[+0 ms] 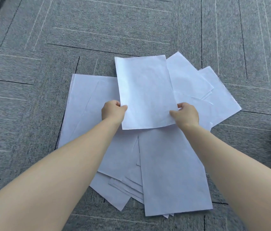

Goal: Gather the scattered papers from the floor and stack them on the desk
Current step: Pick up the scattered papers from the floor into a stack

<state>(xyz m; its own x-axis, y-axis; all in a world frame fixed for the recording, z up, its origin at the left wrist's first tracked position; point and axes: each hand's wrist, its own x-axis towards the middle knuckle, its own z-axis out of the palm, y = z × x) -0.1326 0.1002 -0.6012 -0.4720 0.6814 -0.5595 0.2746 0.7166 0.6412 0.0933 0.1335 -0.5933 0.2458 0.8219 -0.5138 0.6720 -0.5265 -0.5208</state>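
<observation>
Overhead, left hand (113,112), right hand (187,115) pinch one sheet (145,92), hiding pile (173,172) (fingertips unseen).

Bright, even daylight, soft and diffuse, perhaps from the upper left, though hard to say. Only faint shadows under the held sheet (146,92) and along the edges of the loose papers (88,104). Whites slightly bluish, nearly blown out, with creases barely legible. Carpet (31,47) weave crisp at centre, softer toward the corners. Wide-angle bending of tile lines at the edges. Forearms stretched large near the bottom.
</observation>
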